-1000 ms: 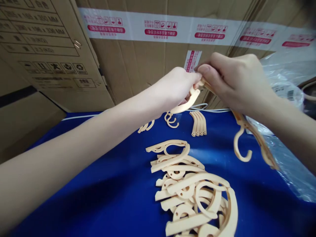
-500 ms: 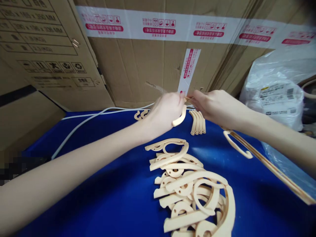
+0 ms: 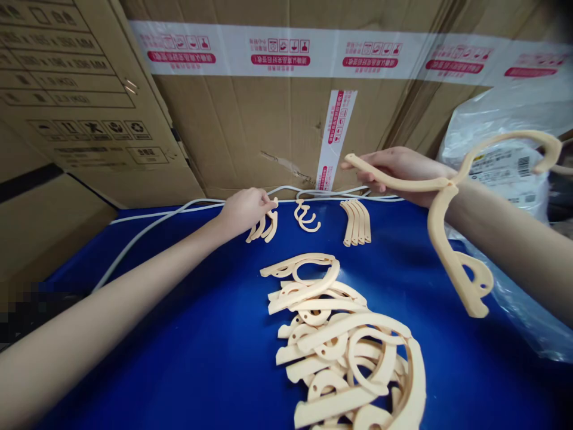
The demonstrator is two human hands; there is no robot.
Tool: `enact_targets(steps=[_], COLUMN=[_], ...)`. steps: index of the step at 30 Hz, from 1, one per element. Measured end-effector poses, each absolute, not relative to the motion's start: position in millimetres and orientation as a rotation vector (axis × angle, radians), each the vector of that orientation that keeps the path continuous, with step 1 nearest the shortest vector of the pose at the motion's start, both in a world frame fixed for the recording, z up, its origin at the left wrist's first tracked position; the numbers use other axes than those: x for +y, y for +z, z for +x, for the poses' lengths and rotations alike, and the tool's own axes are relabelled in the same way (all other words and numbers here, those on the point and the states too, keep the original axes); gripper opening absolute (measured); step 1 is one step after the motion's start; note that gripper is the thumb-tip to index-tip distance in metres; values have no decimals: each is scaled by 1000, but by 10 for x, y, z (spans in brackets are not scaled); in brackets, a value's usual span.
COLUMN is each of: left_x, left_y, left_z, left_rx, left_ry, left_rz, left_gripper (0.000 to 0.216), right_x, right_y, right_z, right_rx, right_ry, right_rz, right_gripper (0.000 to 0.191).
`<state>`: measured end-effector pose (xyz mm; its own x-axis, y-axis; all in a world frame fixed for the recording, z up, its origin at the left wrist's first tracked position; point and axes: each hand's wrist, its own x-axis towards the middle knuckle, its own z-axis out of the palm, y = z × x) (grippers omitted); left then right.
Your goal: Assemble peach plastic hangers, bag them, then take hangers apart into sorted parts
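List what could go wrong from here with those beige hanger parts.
The right hand grips the beige, hook-topped hanger by one arm, so the free arm might swing and knock the clear, crinkled plastic bag behind it.
The left hand is at a tight row of beige curved strips; neighbouring strips could be nudged askew.
The heap of beige, overlapping hangers has crossed arms and hooks, which may snag when one is lifted.
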<state>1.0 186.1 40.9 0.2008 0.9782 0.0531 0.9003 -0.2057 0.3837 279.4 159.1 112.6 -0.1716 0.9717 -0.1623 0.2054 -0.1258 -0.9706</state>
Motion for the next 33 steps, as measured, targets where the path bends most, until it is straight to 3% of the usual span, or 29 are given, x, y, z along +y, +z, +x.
enact_targets(steps=[2, 4, 9, 11, 15, 18, 21, 23, 25, 29, 33], left_x=[1793, 1697, 1419, 1343, 1285, 1260, 1217, 1195, 1188, 1183, 1175], left_y=[440, 475, 546, 567, 614, 651, 680, 691, 693, 681, 641], left_z=[37, 99, 335, 396, 393, 363, 372, 388, 394, 400, 460], left_rx=[1823, 1774, 1223, 999, 901, 905, 835, 819, 812, 729, 831], left_ry=[527, 645, 669, 685, 809, 800, 698, 636, 590, 514, 477], left_rz=[2200, 2189, 1883, 1548, 1158, 1092, 1063, 1024, 995, 993, 1321], left_gripper=[17, 28, 72, 62, 20, 14, 19, 26, 32, 38, 50], right_x=[1636, 1702, 1791, 1750, 1576, 1431, 1306, 1243, 1203, 1169, 1183], right_y=[1142, 1114, 942, 871, 764, 726, 704, 687, 669, 651, 657], right_z=[2787, 2803, 2827, 2812, 2790, 2784, 2756, 2731, 2716, 2724, 2750], right_rx=[-1357, -1296, -1238, -1268, -1425, -1696, -2170, -2351, -2392, -2458, -2466], right_ry=[1320, 1224, 922, 869, 845, 766, 189, -274, -479, -463, -151], right_rz=[-1346, -1313, -1199, -1163, -1148, -1200, -1273, -1320, -1371, -1374, -1289], right_gripper=[31, 32, 29, 24, 22, 23, 16, 25, 32, 34, 33])
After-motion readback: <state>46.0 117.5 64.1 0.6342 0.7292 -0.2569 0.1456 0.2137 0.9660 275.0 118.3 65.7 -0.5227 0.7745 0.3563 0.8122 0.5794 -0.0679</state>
